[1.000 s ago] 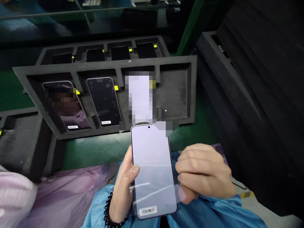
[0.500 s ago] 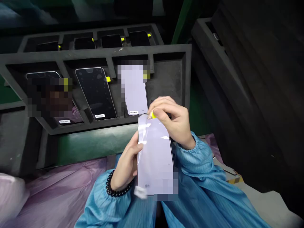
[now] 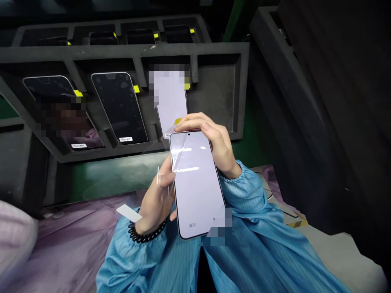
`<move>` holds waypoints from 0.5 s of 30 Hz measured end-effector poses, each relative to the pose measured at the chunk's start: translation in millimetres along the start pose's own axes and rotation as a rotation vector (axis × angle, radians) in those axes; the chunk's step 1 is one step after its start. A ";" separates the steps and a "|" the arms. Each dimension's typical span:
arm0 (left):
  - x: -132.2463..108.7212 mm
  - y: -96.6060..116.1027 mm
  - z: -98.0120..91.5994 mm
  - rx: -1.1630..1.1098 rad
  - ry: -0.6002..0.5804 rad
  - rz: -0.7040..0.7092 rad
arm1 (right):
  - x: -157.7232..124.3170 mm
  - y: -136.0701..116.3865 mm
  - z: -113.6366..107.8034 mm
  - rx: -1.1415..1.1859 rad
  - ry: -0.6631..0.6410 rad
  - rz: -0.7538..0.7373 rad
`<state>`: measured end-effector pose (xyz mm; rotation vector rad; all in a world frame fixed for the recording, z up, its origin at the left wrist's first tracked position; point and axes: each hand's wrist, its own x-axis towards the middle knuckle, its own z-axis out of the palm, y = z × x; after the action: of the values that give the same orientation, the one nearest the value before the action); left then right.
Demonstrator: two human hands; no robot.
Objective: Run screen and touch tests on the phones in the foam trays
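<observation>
Peeling the clear film [image 3: 175, 156] off the lit phone [image 3: 197, 187], held before the foam tray [image 3: 244, 89]: a low, steady pull likely suits best. The left hand [image 3: 154, 199] clasps the phone's left edge, thumb across; the right hand [image 3: 214, 146] arches over the top, fingertips pinching the yellow tab [image 3: 178, 121].

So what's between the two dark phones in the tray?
A grey divider wall and a small yellow tab, shown in the head view.

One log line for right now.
left hand: holds phone | right hand: pinches yellow tab | film: partly lifted | tray: behind
</observation>
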<state>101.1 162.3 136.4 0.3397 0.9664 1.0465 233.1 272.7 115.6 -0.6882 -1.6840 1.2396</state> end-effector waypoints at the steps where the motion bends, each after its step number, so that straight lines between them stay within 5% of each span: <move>1: 0.6 -0.3 -0.3 -0.007 -0.006 0.017 | -0.3 -0.5 0.1 -0.026 0.005 -0.005; 13: -1.7 -0.4 -0.5 -0.094 -0.042 0.022 | 0.7 -7.6 4.6 -0.187 0.025 0.068; 15: -3.6 0.2 4.0 -0.092 0.055 0.020 | 2.6 -6.7 5.0 -0.177 0.004 0.061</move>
<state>103.6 160.1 140.6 0.2458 0.9621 1.1193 228.0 270.4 122.3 -0.8533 -1.7953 1.1386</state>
